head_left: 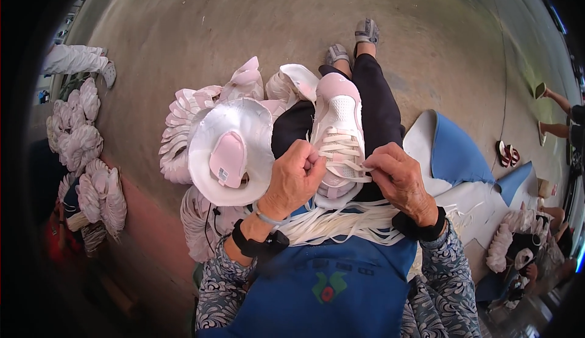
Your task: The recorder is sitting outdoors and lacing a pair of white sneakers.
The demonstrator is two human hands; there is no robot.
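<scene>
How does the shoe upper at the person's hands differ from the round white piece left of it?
The shoe upper looks long and narrow; the white piece is wide and spread open. The shoe upper has laces crossing its front; the white piece shows none. Both combine white and pink.

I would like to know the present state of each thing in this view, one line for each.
Pink-and-white shoe upper: on the lap, toe pointing away
Shoelace: threaded, crossing the tongue
Left hand: fingers pinched at the lacing; grip hidden
Right hand: fingers pinching the shoelace
Loose white laces: spread across the lap
Blue apron: worn
Blue-and-white sheet: on the floor, edge curled
Red sandals: unworn
</scene>
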